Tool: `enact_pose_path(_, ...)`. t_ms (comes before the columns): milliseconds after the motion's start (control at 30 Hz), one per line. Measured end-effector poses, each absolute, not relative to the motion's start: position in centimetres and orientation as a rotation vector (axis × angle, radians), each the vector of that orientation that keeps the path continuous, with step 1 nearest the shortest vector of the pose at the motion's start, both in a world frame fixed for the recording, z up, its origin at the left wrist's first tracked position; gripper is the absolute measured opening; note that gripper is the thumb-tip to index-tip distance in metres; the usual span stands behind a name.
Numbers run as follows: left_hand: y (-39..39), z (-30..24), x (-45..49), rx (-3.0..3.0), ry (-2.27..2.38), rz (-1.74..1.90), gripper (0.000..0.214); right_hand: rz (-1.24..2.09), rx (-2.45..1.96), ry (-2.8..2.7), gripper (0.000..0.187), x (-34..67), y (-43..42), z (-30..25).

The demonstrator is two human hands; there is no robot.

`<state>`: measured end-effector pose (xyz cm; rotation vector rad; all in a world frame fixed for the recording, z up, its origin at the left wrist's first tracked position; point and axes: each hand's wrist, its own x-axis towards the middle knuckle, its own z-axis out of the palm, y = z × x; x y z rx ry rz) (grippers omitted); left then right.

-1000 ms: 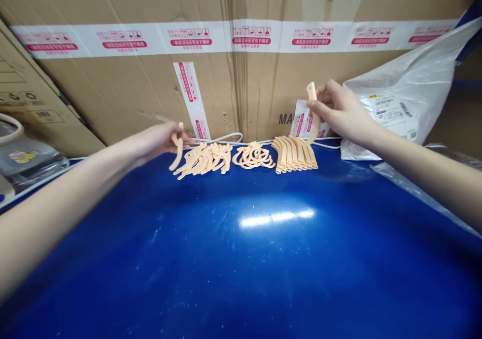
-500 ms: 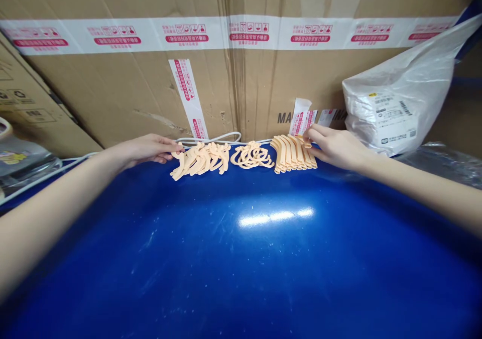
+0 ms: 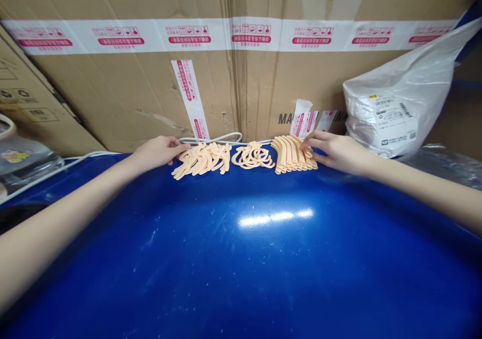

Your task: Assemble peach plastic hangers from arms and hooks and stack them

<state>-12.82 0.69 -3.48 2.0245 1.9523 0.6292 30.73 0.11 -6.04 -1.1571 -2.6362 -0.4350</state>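
Nearest, a glossy blue worktop spreads out in front of both grips and between them, bearing a bright streak of reflected light and small pale marks. Farther in, the left grip reaches the left end of a loose heap of curved, pale orange strips, its fingers drawn close together there; whether a strip is pinched between them, I cannot tell. The right grip rests its bent fingertips on the right end of a neat row of stacked curved pieces, narrowly spread, and here too a firm hold cannot be made out. Between the two grips, just right of the loose heap and just left of the row, lies a small tangle of hook-shaped pieces in the same colour. Well to the left of the left grip sits a clear item with a yellow print. Crumpled clear plastic lies to the right, past the right grip, and behind it stands a white bag bearing a printed label. Beyond the left grip and the pieces runs a looped white cable, and behind everything rises a large cardboard box crossed by red-and-white tape.
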Motion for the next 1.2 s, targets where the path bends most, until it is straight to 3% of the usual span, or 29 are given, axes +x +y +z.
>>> enact_pose_path(233,-0.2,-2.4,-11.6,2.122,2.123,0.615,0.047,-0.592,-1.190,-2.625,0.031,30.6,-0.2,-6.2)
enact_pose_path(367,-1.5,-2.0,-9.7,2.292,2.122,0.556,0.050,-0.445,-1.184,-2.581,0.031,30.6,-0.1,-6.5)
enact_pose_path(733,-9.5,-3.4,-3.4,2.675,1.569,0.519,0.037,-0.155,-1.165,-2.516,0.024,29.9,-0.5,-6.4)
enact_pose_path(1000,-12.2,-5.9,-2.1,2.772,1.266,0.361,0.042,-0.447,-1.192,-2.432,0.025,26.7,-4.4,-4.4)
enact_pose_path(1100,-12.3,-7.0,-2.0,2.751,1.237,0.304,0.051,-0.285,-1.126,-2.531,0.025,23.5,-7.5,-4.5)
enact_pose_path(1200,-12.4,-7.5,-2.0,2.708,1.226,0.243,0.054,-0.056,-1.092,-2.626,0.039,21.0,-10.0,-5.8)
